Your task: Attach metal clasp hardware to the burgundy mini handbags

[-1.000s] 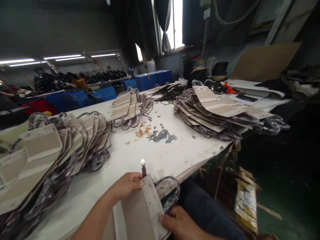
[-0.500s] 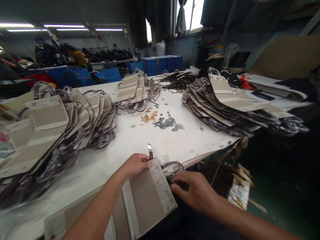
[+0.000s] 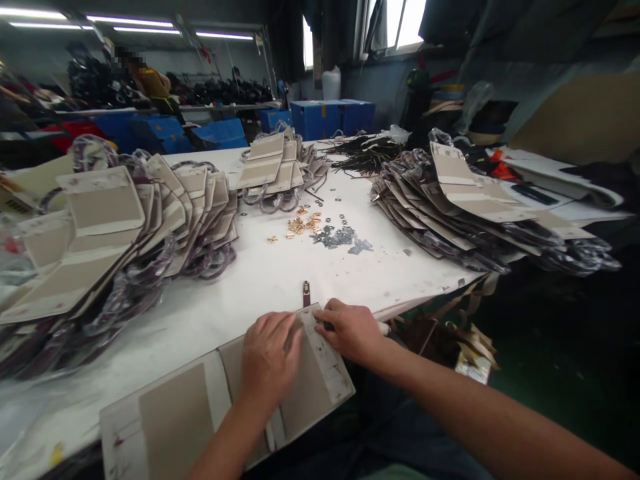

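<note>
While flat at the near edge of the table [image 3: 200, 313], panel [image 3: 175, 413] runs lower-left to upper-right | left hand [image 3: 270, 357] pressed flat on it, gripping nothing | strap [image 3: 307, 293] points away | right hand [image 3: 350, 330] curled at its corner, grip unclear | blue crates [image 3: 333, 117], contents hidden.

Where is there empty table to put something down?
The biggest bare patch of white table lies between the left stack, the metal bits and the near card. A smaller one lies between those bits and the right stack. The back, by the black strips, is crowded.
</note>
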Tool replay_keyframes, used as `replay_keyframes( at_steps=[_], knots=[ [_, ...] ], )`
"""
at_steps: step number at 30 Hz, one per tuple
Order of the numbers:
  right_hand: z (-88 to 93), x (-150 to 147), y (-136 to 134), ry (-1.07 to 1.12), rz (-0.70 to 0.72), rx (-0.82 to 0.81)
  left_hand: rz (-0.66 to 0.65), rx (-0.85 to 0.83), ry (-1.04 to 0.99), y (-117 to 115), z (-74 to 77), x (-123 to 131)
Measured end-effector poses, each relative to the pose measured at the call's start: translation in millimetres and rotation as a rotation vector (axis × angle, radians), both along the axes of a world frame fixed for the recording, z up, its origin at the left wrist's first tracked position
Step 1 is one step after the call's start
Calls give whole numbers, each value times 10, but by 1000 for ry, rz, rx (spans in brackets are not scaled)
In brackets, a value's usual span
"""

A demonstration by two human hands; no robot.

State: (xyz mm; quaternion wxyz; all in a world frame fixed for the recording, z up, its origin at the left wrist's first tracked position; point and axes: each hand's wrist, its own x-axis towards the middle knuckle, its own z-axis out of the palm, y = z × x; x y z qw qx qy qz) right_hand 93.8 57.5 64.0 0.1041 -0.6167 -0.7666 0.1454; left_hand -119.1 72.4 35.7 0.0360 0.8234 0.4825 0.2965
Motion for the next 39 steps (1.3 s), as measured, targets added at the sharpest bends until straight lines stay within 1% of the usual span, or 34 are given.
replay_keyframes(
  at_steps=[2,3,5,8,11,15,21,27,31,33,35,37,39],
  knots=[
    [-4,-7,7,-19,4,4,-62,80,85,-161,-113,-15],
    [-2,-10,14,-31,6,6,-69,86,120,-204,-155,-8],
    [13,-9,34,-55,21,1,-43,52,171,-223,-192,37],
    [59,9,73,-86,70,-21,7,-38,213,-175,-155,129],
    [98,34,95,-97,105,-42,18,-72,245,-156,-105,188],
    [99,40,75,-104,125,-59,47,-68,306,-190,-105,209],
    [81,-15,50,-177,152,-15,51,-57,346,-187,-145,210],
    [169,-49,85,-193,232,0,49,-9,373,-134,-181,197],
    [236,-9,105,-160,248,43,47,70,425,-110,-188,163],
    [261,58,144,-88,235,40,50,134,446,-89,-222,118],
    [283,179,235,35,178,55,62,203,452,-52,-291,54],
    [304,364,400,144,55,81,59,265,454,-1,-391,-14],
    [326,603,640,173,-116,84,61,292,451,51,-501,-58]
  ],
)
